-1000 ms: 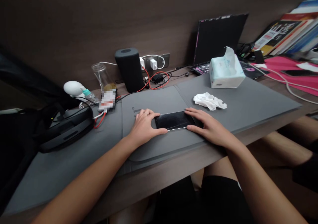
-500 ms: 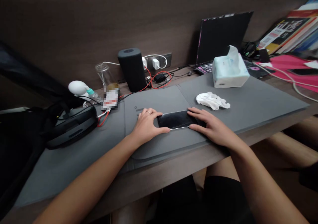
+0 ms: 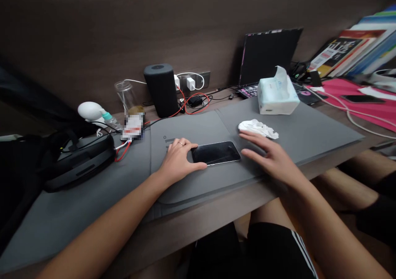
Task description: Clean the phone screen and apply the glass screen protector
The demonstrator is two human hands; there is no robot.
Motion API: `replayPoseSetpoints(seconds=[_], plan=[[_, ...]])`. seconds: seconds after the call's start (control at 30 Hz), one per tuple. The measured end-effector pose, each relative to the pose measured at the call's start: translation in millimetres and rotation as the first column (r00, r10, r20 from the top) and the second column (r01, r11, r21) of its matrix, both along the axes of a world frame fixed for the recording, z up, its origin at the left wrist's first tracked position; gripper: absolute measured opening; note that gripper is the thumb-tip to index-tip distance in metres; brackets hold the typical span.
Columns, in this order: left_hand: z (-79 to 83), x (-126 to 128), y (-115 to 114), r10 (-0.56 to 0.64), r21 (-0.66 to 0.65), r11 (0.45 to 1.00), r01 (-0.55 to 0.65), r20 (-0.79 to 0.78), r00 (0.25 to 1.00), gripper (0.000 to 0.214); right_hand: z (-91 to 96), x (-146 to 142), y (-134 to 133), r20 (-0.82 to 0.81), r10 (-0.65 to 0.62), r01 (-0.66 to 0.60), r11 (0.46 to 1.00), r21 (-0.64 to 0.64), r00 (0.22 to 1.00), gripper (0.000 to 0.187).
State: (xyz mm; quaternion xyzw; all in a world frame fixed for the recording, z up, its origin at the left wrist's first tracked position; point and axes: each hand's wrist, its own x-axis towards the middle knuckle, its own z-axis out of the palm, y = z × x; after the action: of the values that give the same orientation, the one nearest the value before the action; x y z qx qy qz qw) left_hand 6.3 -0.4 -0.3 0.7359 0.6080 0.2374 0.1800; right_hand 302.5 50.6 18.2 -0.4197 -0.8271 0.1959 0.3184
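Note:
A smartphone (image 3: pixel 218 153) with a dark screen lies face up on the grey desk mat (image 3: pixel 198 126). Its left end is between the thumb and fingers of my left hand (image 3: pixel 181 159), which wears a ring. My right hand (image 3: pixel 270 157) is just off the phone's right end, thumb and fingers apart, holding nothing. Beyond its fingertips a crumpled white tissue (image 3: pixel 258 127) rests on the mat.
A tissue pack (image 3: pixel 278 95) stands behind the crumpled tissue, in front of an opened laptop (image 3: pixel 269 58). Further left are a black speaker (image 3: pixel 161 90), a glass jar (image 3: pixel 126 95), cables and a black headset (image 3: pixel 82 161). Books (image 3: pixel 346 52) lean at the right.
My right hand has let go of the phone's right end and moved a little right, toward the tissue. The left hand still grips the other end. The view has shifted slightly.

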Motion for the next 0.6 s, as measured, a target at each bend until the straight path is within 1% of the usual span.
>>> replayPoseSetpoints(seconds=[0.07, 0.13, 0.17, 0.23, 0.3, 0.33, 0.43, 0.5, 0.6], plan=[[-1.2, 0, 0, -0.002, 0.007, 1.000, 0.002, 0.001, 1.000, 0.058, 9.2, 11, 10, -0.033, -0.153, 0.156, 0.981, 0.113, 0.988, 0.037], [-1.6, 0, 0, -0.003, 0.012, 1.000, 0.003, 0.005, 1.000, 0.056, 13.2, 21, 24, 0.036, -0.315, 0.302, 0.933, 0.194, 0.949, 0.039], [-1.6, 0, 0, -0.003, 0.013, 1.000, 0.003, 0.006, 1.000, 0.056, 13.0, 25, 33, 0.100, -0.374, 0.346, 0.912, 0.221, 0.922, 0.044], [-1.5, 1, 0, -0.004, 0.012, 1.000, 0.003, 0.005, 1.000, 0.055, 8.8, 29, 48, 0.217, -0.429, 0.377, 0.894, 0.244, 0.877, 0.053], [-1.6, 1, 0, -0.004, 0.009, 1.000, 0.004, 0.004, 1.000, 0.055, 2.5, 28, 61, 0.297, -0.424, 0.369, 0.902, 0.225, 0.855, 0.058], [-1.8, 1, 0, -0.002, 0.008, 1.000, 0.002, 0.004, 1.000, 0.056, -0.6, 26, 66, 0.334, -0.409, 0.360, 0.911, 0.203, 0.849, 0.058], [-2.8, 1, 0, -0.003, 0.009, 1.000, 0.003, 0.001, 1.000, 0.058, -6.6, 20, 77, 0.431, -0.307, 0.288, 0.951, 0.110, 0.849, 0.047], [-3.4, 0, 1, -0.007, 0.014, 1.000, 0.007, -0.002, 1.000, 0.058, -8.4, 18, 82, 0.447, -0.238, 0.230, 0.970, 0.073, 0.862, 0.043], [-4.0, 0, 1, -0.013, 0.020, 1.000, 0.013, -0.006, 1.000, 0.056, -8.0, 19, 88, 0.461, -0.199, 0.168, 0.980, 0.109, 0.865, 0.039]])
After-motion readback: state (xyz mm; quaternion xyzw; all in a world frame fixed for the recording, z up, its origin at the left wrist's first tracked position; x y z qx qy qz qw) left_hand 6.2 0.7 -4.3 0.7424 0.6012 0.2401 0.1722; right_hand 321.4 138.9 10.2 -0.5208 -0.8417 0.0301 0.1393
